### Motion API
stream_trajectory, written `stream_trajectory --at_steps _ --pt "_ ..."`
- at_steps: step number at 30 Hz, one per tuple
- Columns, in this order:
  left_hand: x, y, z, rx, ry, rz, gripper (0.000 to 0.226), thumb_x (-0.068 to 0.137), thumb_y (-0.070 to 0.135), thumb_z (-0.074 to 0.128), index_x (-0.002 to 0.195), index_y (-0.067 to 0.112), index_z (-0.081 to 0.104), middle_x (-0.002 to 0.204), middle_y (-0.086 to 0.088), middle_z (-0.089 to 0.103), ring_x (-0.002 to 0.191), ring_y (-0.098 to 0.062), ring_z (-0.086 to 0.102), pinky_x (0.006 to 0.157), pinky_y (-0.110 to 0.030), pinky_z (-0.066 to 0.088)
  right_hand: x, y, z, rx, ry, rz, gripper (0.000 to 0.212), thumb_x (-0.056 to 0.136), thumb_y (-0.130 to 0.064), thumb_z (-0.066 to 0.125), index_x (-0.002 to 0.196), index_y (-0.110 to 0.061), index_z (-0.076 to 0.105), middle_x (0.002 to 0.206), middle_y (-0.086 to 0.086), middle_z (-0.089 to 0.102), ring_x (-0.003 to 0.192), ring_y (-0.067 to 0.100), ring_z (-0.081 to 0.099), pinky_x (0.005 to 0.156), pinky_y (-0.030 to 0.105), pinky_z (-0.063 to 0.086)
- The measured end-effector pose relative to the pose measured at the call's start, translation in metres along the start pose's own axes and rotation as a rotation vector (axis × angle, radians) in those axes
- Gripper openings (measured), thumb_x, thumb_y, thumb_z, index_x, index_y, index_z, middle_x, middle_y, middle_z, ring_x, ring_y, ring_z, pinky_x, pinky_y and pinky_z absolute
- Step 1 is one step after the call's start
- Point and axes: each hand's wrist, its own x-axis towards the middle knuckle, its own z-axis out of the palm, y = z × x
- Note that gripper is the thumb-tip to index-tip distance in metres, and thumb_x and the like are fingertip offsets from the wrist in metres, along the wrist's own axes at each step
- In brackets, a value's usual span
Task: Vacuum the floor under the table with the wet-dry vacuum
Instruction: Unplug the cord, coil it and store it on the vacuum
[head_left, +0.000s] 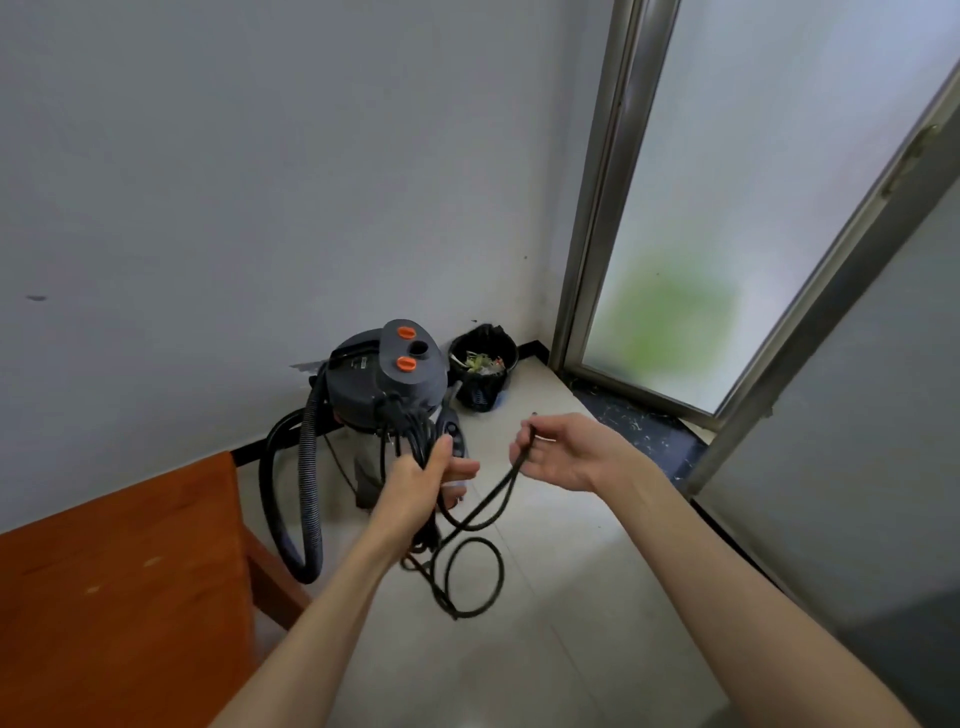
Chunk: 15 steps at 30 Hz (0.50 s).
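**Hands on the cord, vac in the corner**

Left hand (423, 480) grips bundled black cord (470, 525); right hand (558, 457) pinches one strand, palm up, both arms reaching fwd. Wet-dry vacuum (387, 384) upright vs wall, beside tabletop (119, 597). Hose (311, 467) loops down to floor.

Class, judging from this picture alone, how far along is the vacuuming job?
Early. Done: nothing vacuumed. In hand: the left hand grips the coiled power cord; the right hand pinches one strand. Left: the vacuum stands by the wall, its hose untouched beside the table.
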Motion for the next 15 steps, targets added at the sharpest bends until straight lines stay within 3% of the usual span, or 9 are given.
stream_trajectory --at_steps 2,4,7,11,15 --pt "-0.004 -0.005 0.008 -0.002 -0.094 0.014 0.039 0.101 0.032 0.037 0.092 0.012 0.069 0.088 0.001 0.074 0.089 -0.013 0.070 0.085 -0.025 0.054 -0.004 -0.003 0.015 0.067 -0.044 -0.022 0.020 0.098 -0.001 0.042 0.080 -0.002 0.051 0.055 0.012 0.053 0.062 0.020 0.053 0.055 0.037 0.058" --pt "-0.009 -0.005 0.012 0.042 -0.156 0.044 0.044 0.101 0.032 0.034 0.082 0.013 0.070 0.072 0.004 0.073 0.080 -0.009 0.070 0.082 -0.021 0.054 -0.008 -0.008 0.028 0.111 -0.070 -0.064 0.020 0.099 0.001 0.040 0.082 0.001 0.051 0.064 0.017 0.055 0.064 0.022 0.056 0.074 0.045 0.055" --pt "-0.012 -0.006 0.011 0.020 -0.242 0.050 0.051 0.100 0.036 0.033 0.067 0.005 0.055 0.053 -0.002 0.058 0.067 -0.026 0.064 0.076 -0.021 0.054 -0.012 -0.015 0.039 0.117 -0.054 -0.123 0.023 0.099 0.004 0.037 0.080 0.000 0.049 0.080 0.020 0.052 0.074 0.027 0.057 0.090 0.053 0.041" --pt "-0.010 -0.004 0.003 -0.041 -0.355 0.075 0.037 0.091 0.042 0.040 0.081 0.008 0.051 0.053 0.004 0.037 0.050 -0.010 0.036 0.068 -0.026 0.042 -0.012 -0.016 0.036 -0.004 -0.023 -0.191 0.020 0.099 0.001 0.042 0.082 0.002 0.052 0.078 0.018 0.054 0.076 0.028 0.060 0.088 0.046 0.046" --pt "-0.005 0.006 -0.007 -0.200 -0.253 0.037 0.031 0.088 0.037 0.048 0.069 0.013 0.044 0.057 0.005 0.028 0.052 -0.009 0.024 0.052 -0.021 0.026 -0.013 -0.003 0.014 -0.289 0.123 -0.345 0.024 0.100 -0.015 0.047 0.083 -0.003 0.057 0.072 0.010 0.057 0.067 0.021 0.061 0.075 0.036 0.056"
